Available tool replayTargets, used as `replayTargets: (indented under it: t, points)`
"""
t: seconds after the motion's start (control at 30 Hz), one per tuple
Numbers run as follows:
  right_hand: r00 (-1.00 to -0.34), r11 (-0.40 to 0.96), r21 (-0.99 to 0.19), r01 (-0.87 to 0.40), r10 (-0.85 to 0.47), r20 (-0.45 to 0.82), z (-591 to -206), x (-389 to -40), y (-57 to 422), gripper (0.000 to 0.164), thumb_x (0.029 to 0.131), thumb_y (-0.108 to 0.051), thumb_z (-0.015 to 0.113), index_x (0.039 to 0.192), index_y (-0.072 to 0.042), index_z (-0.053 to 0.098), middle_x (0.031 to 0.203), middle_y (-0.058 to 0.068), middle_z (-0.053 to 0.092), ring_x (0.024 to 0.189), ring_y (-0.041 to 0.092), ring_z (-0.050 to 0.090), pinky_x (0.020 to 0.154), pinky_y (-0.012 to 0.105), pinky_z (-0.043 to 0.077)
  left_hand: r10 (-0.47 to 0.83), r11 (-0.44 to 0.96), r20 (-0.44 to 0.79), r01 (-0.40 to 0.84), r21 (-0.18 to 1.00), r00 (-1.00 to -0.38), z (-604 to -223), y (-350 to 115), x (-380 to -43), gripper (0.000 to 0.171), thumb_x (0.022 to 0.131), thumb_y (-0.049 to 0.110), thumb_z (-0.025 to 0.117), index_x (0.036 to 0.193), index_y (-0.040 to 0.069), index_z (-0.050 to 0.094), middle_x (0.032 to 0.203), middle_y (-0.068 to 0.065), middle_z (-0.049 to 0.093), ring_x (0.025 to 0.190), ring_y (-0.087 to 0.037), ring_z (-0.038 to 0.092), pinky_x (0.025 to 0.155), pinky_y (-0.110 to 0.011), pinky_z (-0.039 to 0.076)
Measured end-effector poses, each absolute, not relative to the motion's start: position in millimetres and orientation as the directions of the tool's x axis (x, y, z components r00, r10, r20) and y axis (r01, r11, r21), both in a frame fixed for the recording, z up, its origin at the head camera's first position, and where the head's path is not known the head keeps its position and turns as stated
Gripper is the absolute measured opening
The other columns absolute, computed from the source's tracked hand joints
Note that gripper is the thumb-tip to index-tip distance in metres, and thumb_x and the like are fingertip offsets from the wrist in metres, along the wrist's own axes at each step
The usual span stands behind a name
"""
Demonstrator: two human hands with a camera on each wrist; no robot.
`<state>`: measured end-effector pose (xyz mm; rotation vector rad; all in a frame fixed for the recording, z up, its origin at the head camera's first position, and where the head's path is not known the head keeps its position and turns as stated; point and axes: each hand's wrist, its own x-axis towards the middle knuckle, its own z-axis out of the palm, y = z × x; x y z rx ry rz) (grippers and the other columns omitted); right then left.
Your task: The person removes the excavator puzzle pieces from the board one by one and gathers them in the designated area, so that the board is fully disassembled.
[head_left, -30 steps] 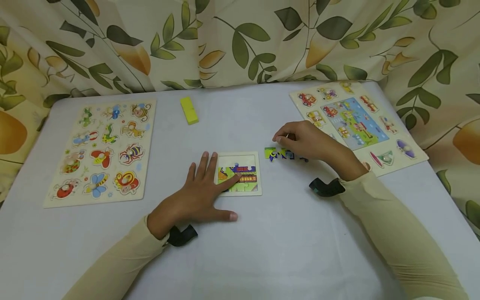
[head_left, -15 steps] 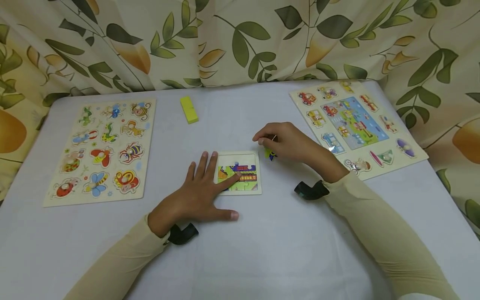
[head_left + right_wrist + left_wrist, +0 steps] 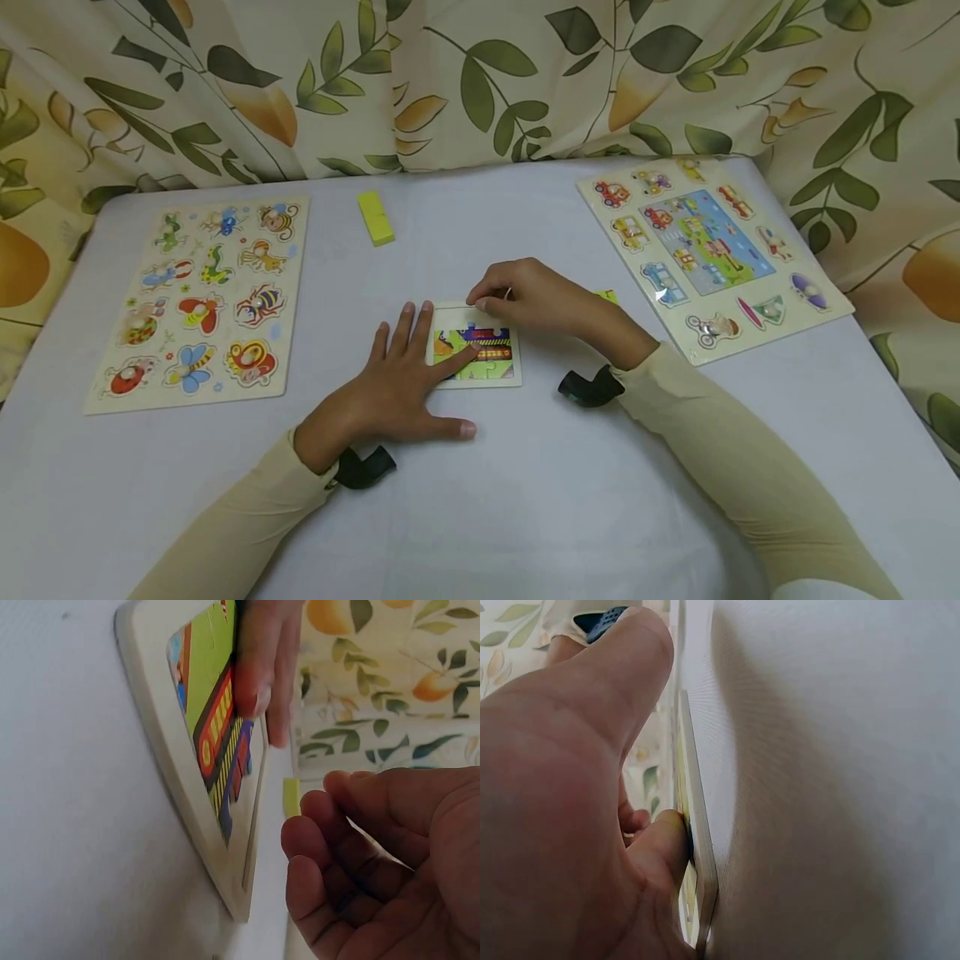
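Observation:
A small framed jigsaw puzzle [image 3: 516, 371] lies mid-table, with a colourful train-like picture [image 3: 493, 367] filling its lower part and a bare strip along the top. My left hand [image 3: 393, 387] spreads flat over its left side; the index finger lies across the picture and the thumb extends beyond the near edge. Over the frame's top right corner is my right hand [image 3: 536, 298], thumb and fingertips brought together. I cannot tell whether a piece is between them. Behind that wrist a yellow-green puzzle piece [image 3: 606, 296] shows partly. The right wrist view shows the curled fingers [image 3: 307, 840] close beside the frame.
An insect peg board [image 3: 296, 350] lies at the left and a vehicle peg board [image 3: 693, 350] at the right. A yellow block [image 3: 376, 218] rests toward the back. Leaf-patterned curtain [image 3: 480, 83] hangs behind the white-covered table [image 3: 525, 517].
My right hand has moved left from the row of loose pieces to the top of the puzzle frame. The left hand has stayed on the frame.

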<state>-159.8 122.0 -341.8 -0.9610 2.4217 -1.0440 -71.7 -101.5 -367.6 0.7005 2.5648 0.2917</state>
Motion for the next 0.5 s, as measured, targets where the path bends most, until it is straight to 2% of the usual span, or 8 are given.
replayTargets:
  t: [0.27, 0.5]
  points:
    - [-0.688, 0.506, -0.739, -0.444, -0.721, -0.081, -342, -159, 106, 0.019, 0.096, -0.005, 0.059, 0.108, -0.002, 0.074, 0.097, 0.004, 0.068, 0.083, 0.016, 0.056, 0.074, 0.031, 0.047, 0.540, 0.838, -0.369, 0.441, 0.323, -0.756, -367, -104, -72, 0.097, 0.073, 0.087, 0.048, 0.153, 0.043, 0.017, 0.156, -0.018, -0.027, 0.138, -0.035, -0.031, 0.107, -0.063, -0.010]
    - [-0.668, 0.534, -0.732, -0.423, -0.730, -0.147, -346, -162, 97, 0.019, 0.097, -0.010, 0.060, 0.109, -0.003, 0.074, 0.101, 0.001, 0.071, 0.088, 0.015, 0.060, 0.082, 0.031, 0.049, 0.546, 0.834, -0.369, 0.446, 0.325, -0.752, -368, -104, -72, 0.096, 0.073, 0.087, 0.048, 0.153, 0.043, 0.017, 0.156, -0.017, -0.027, 0.139, -0.035, -0.031, 0.107, -0.063, -0.010]
